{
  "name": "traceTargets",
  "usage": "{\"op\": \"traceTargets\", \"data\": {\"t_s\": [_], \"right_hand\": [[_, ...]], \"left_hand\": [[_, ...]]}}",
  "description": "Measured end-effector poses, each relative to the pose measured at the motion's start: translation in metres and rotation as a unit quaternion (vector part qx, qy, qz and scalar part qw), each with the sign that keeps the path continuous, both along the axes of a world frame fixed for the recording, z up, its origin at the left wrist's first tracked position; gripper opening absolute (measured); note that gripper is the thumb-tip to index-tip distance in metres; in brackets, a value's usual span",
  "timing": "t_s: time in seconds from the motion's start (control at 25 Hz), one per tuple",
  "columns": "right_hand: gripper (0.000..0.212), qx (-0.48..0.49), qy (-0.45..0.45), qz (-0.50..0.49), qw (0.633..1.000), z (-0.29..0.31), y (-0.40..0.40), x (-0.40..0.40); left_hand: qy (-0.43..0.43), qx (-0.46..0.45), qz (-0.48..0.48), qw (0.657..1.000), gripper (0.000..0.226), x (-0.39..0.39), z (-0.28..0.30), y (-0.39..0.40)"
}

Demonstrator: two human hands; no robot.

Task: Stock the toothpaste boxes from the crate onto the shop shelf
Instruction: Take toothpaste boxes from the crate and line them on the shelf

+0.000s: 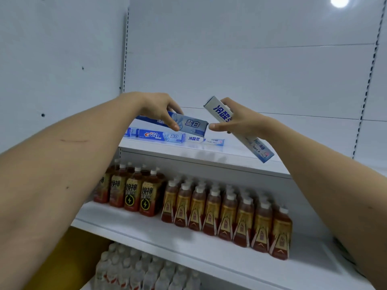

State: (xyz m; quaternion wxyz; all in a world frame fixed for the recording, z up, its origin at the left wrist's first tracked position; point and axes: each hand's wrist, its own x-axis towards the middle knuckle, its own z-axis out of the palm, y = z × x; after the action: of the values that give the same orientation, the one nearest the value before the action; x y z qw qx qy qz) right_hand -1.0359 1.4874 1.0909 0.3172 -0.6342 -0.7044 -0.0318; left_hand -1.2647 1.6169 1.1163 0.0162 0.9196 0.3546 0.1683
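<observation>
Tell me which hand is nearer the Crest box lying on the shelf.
Left. The left hand hangs just above the Crest box, holding another blue box; the right hand is off to its right.

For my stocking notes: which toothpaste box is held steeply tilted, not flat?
The white box in the right hand. It slants steeply, while the blue box in the left hand lies nearly level.

toothpaste boxes (189, 124): glossy printed card | shelf (209, 155): smooth white painted metal | bottles (226, 214): shiny plastic
</observation>
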Motion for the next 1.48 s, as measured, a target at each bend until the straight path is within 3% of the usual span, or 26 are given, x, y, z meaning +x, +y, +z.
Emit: {"op": "traceTargets", "data": {"t_s": [0.24, 0.4, 0.64, 0.84, 1.0, 1.2, 1.36, 1.48], "right_hand": [[0.07, 0.082, -0.029, -0.15, 0.985, 0.0, 0.054, 0.052], [0.052, 0.082, -0.102, -0.204, 0.97, -0.006, 0.102, 0.079], [0.038, -0.006, -0.235, -0.26, 0.937, -0.001, 0.161, 0.118], [0.041, -0.141, -0.236, -0.266, 0.924, 0.009, 0.198, 0.168], [0.047, -0.211, -0.282, -0.267, 0.897, 0.017, 0.234, 0.214], [0.049, -0.269, -0.312, -0.251, 0.876, 0.021, 0.269, 0.245], [0.05, -0.302, -0.387, -0.244, 0.836, 0.006, 0.292, 0.257], [0.051, -0.3, -0.377, -0.242, 0.842, -0.001, 0.294, 0.262]], "left_hand": [[-0.012, -0.036, 0.047, 0.998, 0.06, 0.015, -0.018, 0.075], [0.014, -0.033, 0.07, 0.997, 0.048, 0.035, -0.032, 0.141], [0.08, -0.033, 0.117, 0.989, 0.045, 0.05, -0.039, 0.22], [0.129, -0.073, 0.123, 0.981, 0.057, 0.076, -0.027, 0.232], [0.068, -0.051, 0.089, 0.992, 0.072, 0.127, -0.008, 0.222], [-0.009, -0.005, 0.074, 0.997, 0.052, 0.197, -0.006, 0.228], [-0.025, -0.004, 0.068, 0.997, 0.049, 0.222, -0.015, 0.239], [-0.053, 0.005, 0.068, 0.996, 0.047, 0.231, -0.022, 0.244]]}}
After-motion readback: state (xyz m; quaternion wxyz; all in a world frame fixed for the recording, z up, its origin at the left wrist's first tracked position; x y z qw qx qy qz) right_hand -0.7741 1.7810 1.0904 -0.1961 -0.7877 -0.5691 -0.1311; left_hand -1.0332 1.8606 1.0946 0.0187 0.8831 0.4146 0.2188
